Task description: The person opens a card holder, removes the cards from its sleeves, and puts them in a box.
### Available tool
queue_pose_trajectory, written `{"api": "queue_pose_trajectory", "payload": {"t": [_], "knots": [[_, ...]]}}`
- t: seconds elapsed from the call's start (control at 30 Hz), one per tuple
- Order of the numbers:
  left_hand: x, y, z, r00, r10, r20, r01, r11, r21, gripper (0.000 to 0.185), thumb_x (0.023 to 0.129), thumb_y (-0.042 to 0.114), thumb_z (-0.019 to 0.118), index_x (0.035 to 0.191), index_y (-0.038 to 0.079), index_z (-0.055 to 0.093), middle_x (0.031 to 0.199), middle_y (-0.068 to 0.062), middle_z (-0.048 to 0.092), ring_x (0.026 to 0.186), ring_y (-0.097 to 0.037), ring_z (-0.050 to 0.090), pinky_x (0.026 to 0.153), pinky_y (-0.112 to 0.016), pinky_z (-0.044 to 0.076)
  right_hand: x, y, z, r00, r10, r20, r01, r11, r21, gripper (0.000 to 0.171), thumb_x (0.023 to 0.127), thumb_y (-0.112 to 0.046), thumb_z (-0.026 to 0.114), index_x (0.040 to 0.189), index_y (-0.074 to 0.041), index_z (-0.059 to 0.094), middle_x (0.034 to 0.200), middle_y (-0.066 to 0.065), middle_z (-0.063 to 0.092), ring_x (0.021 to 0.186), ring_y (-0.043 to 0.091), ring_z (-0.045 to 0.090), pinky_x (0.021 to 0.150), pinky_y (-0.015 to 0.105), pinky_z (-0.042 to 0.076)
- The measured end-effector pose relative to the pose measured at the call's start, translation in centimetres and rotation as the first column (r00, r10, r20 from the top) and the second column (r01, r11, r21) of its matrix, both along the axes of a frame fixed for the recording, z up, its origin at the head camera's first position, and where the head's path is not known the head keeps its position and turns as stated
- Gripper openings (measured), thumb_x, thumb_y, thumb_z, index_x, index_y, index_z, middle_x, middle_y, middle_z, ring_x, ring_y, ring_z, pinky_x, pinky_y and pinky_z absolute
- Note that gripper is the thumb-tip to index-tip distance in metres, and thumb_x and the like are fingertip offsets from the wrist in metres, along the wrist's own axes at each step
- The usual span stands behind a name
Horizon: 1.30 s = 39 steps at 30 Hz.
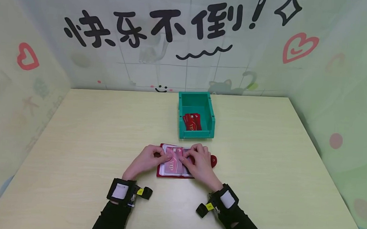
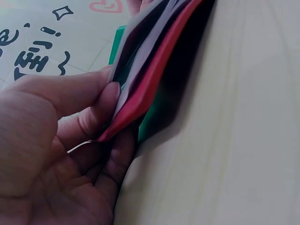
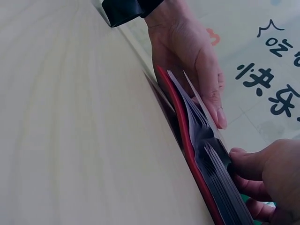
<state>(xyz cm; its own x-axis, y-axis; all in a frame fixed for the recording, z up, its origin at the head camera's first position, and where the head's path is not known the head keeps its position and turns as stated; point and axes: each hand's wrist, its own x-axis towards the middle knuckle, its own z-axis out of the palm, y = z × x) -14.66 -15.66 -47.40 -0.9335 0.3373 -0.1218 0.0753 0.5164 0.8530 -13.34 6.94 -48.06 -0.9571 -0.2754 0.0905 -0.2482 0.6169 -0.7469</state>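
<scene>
A red card holder (image 1: 176, 173) lies open on the table, near its front. Its clear sleeves show a pink VIP card (image 1: 172, 165). My left hand (image 1: 163, 157) pinches the left edge of the sleeves and red cover (image 2: 150, 79), thumb on top. From the right, my right hand (image 1: 188, 157) has its thumb on the stacked sleeve edges (image 3: 220, 173) and its fingers curled under them. The fingertips of both hands meet over the card. What lies under the right palm is hidden.
Just behind the holder stands a green bin (image 1: 212, 120) with red VIP cards (image 1: 192, 122) inside. The pale wooden table (image 1: 84, 136) is walled in by patterned panels at the back and on both sides. The holder's snap tab (image 1: 213, 161) sticks out on the right.
</scene>
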Motion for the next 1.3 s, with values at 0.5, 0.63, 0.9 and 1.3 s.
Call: {"api": "queue_pose_trajectory", "payload": {"t": [0.5, 0.63, 0.9, 1.3], "knots": [[0.49, -0.26, 0.64, 0.998, -0.066, 0.021, 0.065, 0.998, 0.025, 0.023, 0.098, 0.018, 0.064, 0.079, 0.006, 0.062, 0.077, 0.000, 0.053, 0.077, -0.015, 0.049, 0.065, -0.021, 0.036, 0.27, -0.22, 0.35, 0.999, -0.033, 0.021, 0.034, 0.998, -0.049, 0.017, 0.090, -0.028, 0.075, 0.085, -0.013, 0.073, 0.105, 0.006, 0.047, 0.106, 0.023, 0.037, 0.088, 0.040, 0.027], [0.56, -0.27, 0.53, 0.997, -0.066, 0.044, 0.065, 0.997, 0.036, 0.023, 0.099, 0.019, 0.063, 0.081, 0.005, 0.063, 0.080, -0.002, 0.054, 0.077, -0.015, 0.049, 0.066, -0.021, 0.036, 0.38, -0.24, 0.30, 0.999, -0.039, 0.021, 0.040, 0.998, -0.042, 0.018, 0.090, -0.029, 0.075, 0.084, -0.013, 0.071, 0.106, 0.006, 0.047, 0.106, 0.023, 0.038, 0.088, 0.040, 0.027], [0.71, -0.34, 0.28, 0.997, -0.074, 0.031, 0.073, 0.997, 0.034, 0.024, 0.100, 0.021, 0.062, 0.083, 0.004, 0.064, 0.079, -0.001, 0.052, 0.076, -0.014, 0.047, 0.065, -0.021, 0.035, 0.61, -0.06, 0.35, 0.999, -0.043, 0.028, 0.044, 0.999, -0.031, 0.015, 0.091, -0.021, 0.074, 0.089, -0.006, 0.072, 0.108, 0.009, 0.050, 0.107, 0.025, 0.039, 0.088, 0.041, 0.029], [0.82, -0.15, 0.21, 0.997, -0.078, 0.022, 0.077, 0.997, 0.027, 0.023, 0.100, 0.019, 0.061, 0.081, 0.006, 0.062, 0.076, -0.001, 0.048, 0.080, -0.016, 0.048, 0.069, -0.023, 0.035, 0.70, 0.47, 0.72, 0.998, -0.009, 0.061, 0.011, 0.999, -0.035, 0.019, 0.089, -0.028, 0.076, 0.080, -0.013, 0.068, 0.110, 0.009, 0.049, 0.111, 0.025, 0.040, 0.092, 0.042, 0.032]]}}
